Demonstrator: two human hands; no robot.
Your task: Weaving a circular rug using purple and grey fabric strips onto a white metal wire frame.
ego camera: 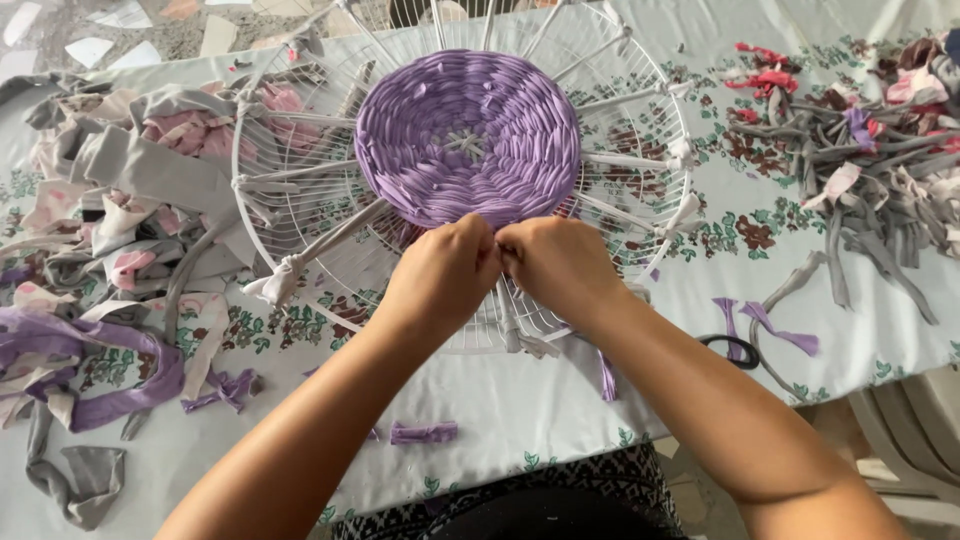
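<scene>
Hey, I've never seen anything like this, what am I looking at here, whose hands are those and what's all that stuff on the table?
One picture, from a camera worn on a person's head, looking down at their own bare hands. The left hand and right hand meet, pinching at the near edge of a round purple woven mat. The mat sits on a white wire grille with pale fabric strips tied across it like spokes. Around it on the floral tablecloth lie grey and pink fabric scraps, purple strips and black scissors.
</scene>
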